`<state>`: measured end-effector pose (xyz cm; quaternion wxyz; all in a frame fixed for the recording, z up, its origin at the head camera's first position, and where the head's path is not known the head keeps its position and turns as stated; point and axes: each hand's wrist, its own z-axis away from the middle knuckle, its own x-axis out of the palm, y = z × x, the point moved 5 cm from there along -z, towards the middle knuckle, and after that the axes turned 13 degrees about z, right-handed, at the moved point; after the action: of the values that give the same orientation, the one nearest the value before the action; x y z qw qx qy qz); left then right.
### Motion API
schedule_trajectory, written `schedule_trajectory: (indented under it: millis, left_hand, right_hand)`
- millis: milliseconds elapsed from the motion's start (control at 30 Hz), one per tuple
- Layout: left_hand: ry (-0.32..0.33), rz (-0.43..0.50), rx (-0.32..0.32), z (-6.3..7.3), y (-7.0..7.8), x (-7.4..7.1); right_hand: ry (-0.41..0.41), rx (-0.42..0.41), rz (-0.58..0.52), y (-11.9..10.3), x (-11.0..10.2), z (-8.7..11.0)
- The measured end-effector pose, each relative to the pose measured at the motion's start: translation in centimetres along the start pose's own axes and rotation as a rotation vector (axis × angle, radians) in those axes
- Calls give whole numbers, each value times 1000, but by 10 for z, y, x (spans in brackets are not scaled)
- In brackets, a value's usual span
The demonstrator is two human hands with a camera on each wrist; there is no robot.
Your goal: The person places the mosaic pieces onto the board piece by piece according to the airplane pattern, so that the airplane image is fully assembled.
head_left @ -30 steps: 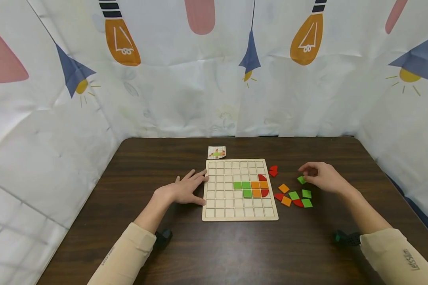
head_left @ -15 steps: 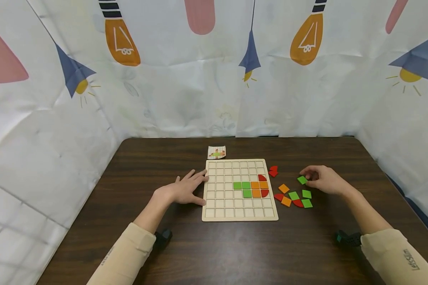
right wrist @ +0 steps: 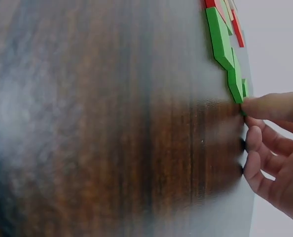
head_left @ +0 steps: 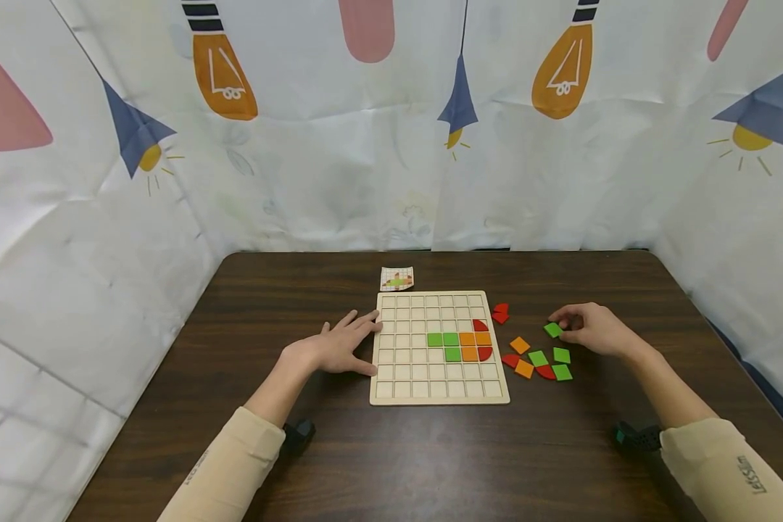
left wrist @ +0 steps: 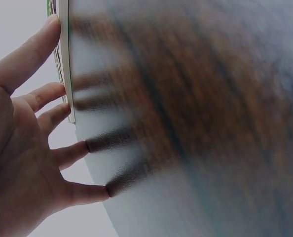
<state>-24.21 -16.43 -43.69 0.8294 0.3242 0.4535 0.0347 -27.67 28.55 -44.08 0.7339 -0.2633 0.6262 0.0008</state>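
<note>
A pale wooden grid board (head_left: pixel 411 370) lies mid-table, bearing green, orange and red tiles in its right half. My left hand (head_left: pixel 336 348) spreads its fingers at the board's left edge. In the left wrist view, the left hand (left wrist: pixel 33 138) has its thumb and two fingers against the board's side (left wrist: pixel 65 54); the other fingertips touch the table. To the right of the board, my right hand (head_left: pixel 590 328) pinches a green square tile (head_left: pixel 552 330) between thumb and forefinger, low at the tabletop. In the right wrist view, the right hand's (right wrist: pixel 279 148) thumb hides most of that tile.
Loose tiles lie between board and right hand: an orange square (head_left: pixel 519 345), several green squares (head_left: pixel 562 355) and red pieces (head_left: pixel 500 313). Behind the board is a small pattern card (head_left: pixel 396 279). A printed cloth (head_left: pixel 365 181) hangs beyond the dark table (head_left: pixel 431 464).
My right hand has lowered slightly and its forefinger has closed in on the green square tile, which shifted a little. The left hand and the board have stayed in place.
</note>
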Motion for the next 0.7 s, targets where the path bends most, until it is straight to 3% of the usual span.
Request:
schedule_trajectory:
  millis: [700]
  left_hand:
    - [5, 3, 13, 0, -1, 0]
  right_hand:
    - [42, 13, 18, -12, 0, -7]
